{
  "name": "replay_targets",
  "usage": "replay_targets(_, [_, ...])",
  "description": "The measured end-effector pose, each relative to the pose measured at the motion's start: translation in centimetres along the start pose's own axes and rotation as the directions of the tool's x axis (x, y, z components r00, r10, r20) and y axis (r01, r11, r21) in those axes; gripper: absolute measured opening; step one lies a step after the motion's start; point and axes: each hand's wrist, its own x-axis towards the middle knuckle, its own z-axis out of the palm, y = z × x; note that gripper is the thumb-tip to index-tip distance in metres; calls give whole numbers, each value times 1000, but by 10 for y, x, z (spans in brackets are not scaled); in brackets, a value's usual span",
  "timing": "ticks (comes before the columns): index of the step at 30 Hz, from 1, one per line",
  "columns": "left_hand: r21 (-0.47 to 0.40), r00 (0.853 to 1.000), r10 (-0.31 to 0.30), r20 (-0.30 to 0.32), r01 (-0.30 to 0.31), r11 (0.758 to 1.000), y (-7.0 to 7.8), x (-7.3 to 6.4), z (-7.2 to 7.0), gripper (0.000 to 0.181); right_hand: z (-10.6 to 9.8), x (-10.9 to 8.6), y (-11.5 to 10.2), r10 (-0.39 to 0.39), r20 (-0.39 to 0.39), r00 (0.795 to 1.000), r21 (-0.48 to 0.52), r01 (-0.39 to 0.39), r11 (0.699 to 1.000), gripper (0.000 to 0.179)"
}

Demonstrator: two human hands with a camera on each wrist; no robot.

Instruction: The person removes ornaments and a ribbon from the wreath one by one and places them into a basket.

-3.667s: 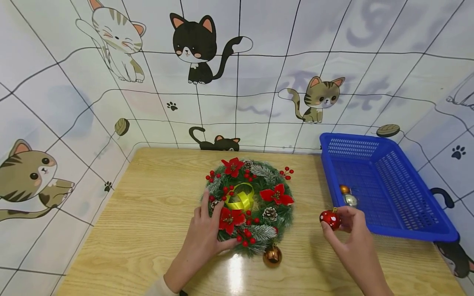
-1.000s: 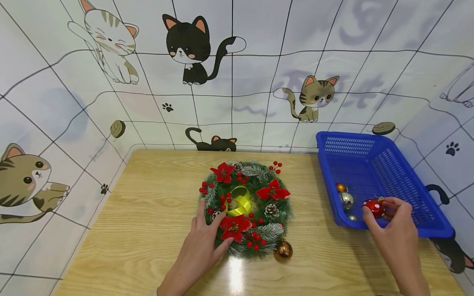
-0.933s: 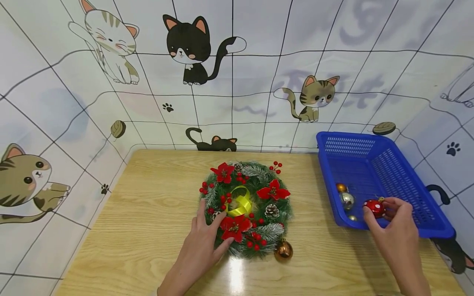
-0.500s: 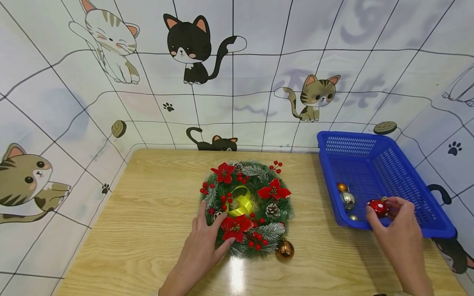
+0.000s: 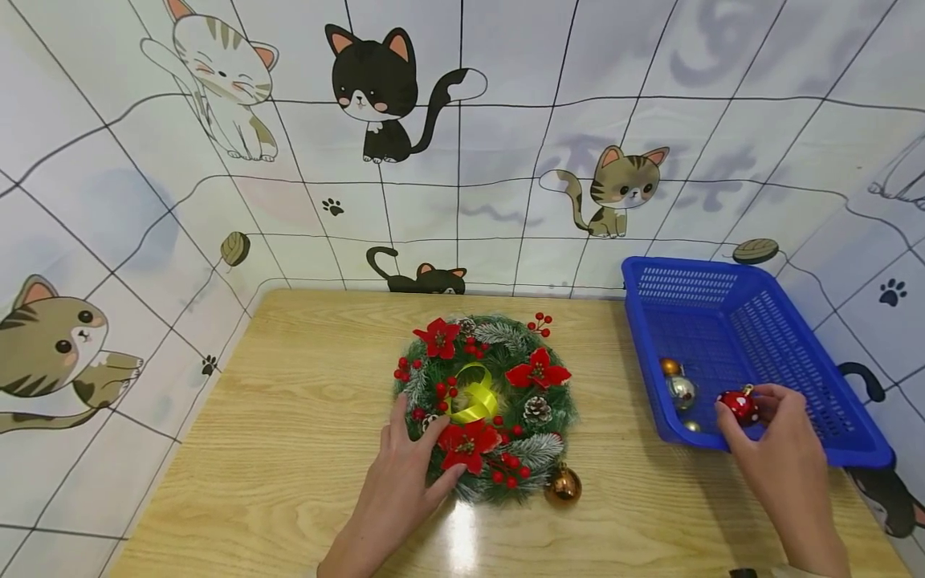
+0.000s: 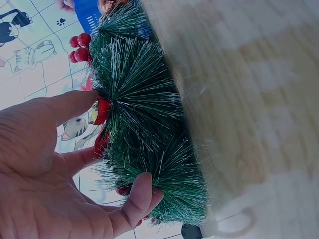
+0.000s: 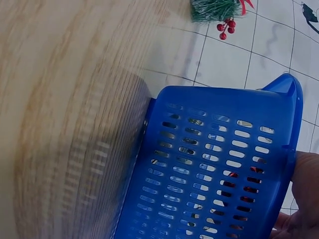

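A green Christmas wreath (image 5: 538,449) with red poinsettias, berries, pinecones and a coiled yellow ribbon lies on the table. My left hand (image 5: 401,482) rests on its left near side, fingers spread, thumb beside a poinsettia (image 5: 470,444). In the left wrist view, the left hand (image 6: 55,164) touches the wreath's outer needles (image 6: 144,99) with bent fingertips. My right hand (image 5: 780,449) pinches a red bauble (image 5: 737,407) with white spots over the near part of the blue basket (image 5: 650,401). In the right wrist view the basket wall (image 7: 199,174) hides most of that hand (image 7: 305,194).
A copper bauble (image 5: 564,486) sits at the wreath's near right edge. Inside the basket lie an orange bauble (image 5: 670,367), a silver bauble (image 5: 681,392) and a small gold bauble (image 5: 691,426). Cat-printed cloth (image 5: 499,144) walls the table (image 5: 303,385) at the back and sides.
Since the earliest frame, my right hand has carried the red bauble rightward over the basket. The wreath has turned slightly anticlockwise under my left hand. Little has moved in the last half second.
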Motion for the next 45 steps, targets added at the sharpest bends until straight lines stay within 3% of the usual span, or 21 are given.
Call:
replay_targets(7, [-5, 999, -47, 10, 47, 999, -1, -6, 0, 62, 7, 0, -3, -25, 20, 999, 29, 24, 999, 72])
replay_targets(17, [-16, 1000, -22, -7, 22, 1000, 2, -2, 4, 62, 2, -11, -5, -63, -27, 998, 102, 65, 993, 66])
replay_targets(22, [-8, 1000, -24, -15, 24, 1000, 1, -2, 2, 61, 9, -19, -20, -116, -52, 992, 144, 123, 982, 60])
replay_targets(32, [-20, 1000, -8, -17, 7, 1000, 0, -3, 5, 61, 15, -48, -44, -130, -86, 988, 224, 147, 964, 50])
replay_targets(39, [-17, 999, -15, -30, 15, 1000, -1, -4, 6, 60, 22, -67, -60, -223, -141, 965, 297, 256, 920, 46])
replay_targets(42, [-18, 999, -6, -32, 5, 1000, 0, -4, 6, 60, 26, -73, -64, -264, -193, 945, 337, 317, 887, 44])
replay_targets(45, [-13, 999, 3, -35, -4, 1000, 1, -4, 7, 60, 30, -80, -69, -313, -195, 929, 374, 366, 852, 42])
